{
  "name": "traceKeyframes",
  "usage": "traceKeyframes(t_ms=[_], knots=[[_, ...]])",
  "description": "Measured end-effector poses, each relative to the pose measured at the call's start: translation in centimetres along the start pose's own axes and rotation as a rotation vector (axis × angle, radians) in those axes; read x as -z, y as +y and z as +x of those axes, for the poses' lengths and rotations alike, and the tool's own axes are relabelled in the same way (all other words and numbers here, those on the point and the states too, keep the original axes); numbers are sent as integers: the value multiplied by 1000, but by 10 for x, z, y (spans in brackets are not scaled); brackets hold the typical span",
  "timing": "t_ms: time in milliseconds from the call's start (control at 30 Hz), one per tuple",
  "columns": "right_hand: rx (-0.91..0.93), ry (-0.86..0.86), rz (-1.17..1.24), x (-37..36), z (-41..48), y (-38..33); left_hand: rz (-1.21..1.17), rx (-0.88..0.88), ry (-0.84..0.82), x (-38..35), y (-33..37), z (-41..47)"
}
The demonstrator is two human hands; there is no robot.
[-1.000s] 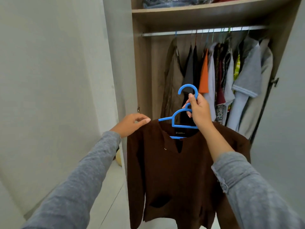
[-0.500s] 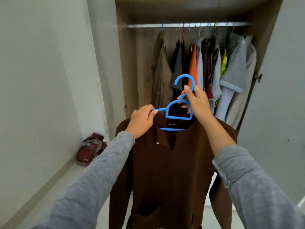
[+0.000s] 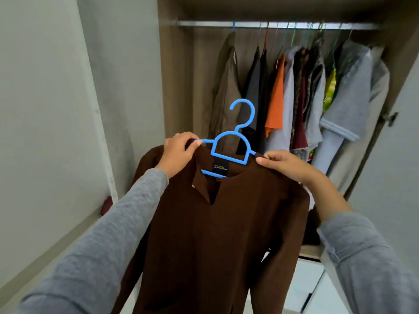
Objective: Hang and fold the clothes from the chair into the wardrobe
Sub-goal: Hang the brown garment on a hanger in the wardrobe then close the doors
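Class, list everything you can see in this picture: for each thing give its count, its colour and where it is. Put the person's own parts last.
shirt: one, dark brown, on the hanger, held up before the wardrobe
hanger: one, blue, in the shirt's neck, hook free
rail: one, silver, across the wardrobe top
hung clothes: many, olive, black, orange, grey, maroon, on the rail
wardrobe: one, brown wood, open, ahead
wall: one, pale grey, at left
left hand: one, pinching the hanger's left arm
right hand: one, pinching the shirt's right shoulder
sleeves: two, grey
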State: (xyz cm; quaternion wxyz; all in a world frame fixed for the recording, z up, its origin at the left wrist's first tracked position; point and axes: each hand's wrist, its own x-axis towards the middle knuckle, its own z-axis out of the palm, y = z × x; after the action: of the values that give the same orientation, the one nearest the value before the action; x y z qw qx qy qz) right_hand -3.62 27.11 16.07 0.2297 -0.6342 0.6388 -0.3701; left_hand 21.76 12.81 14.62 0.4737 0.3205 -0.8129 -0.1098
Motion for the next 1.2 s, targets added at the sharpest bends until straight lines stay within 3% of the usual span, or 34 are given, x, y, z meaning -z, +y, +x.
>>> traceKeyframes(t_ms=[200, 333, 533, 700, 967, 1200], knots=[[-13, 148, 4, 31, 65, 15, -19, 60, 31, -47, -17, 61], [-14, 225, 26, 33, 105, 22, 27, 273, 79, -91, -22, 61], [-5, 264, 336, -1, 162, 11, -186, 330, -242, -142, -21, 29], [-22, 236, 480, -22, 208, -13, -259, 336, -360, -155, -24, 28], [62, 315, 669, -18, 264, -78, -285, 313, -89, -169, -61, 79], [83, 365, 659, -1, 341, -93, -265, 275, 121, -174, -109, 157]])
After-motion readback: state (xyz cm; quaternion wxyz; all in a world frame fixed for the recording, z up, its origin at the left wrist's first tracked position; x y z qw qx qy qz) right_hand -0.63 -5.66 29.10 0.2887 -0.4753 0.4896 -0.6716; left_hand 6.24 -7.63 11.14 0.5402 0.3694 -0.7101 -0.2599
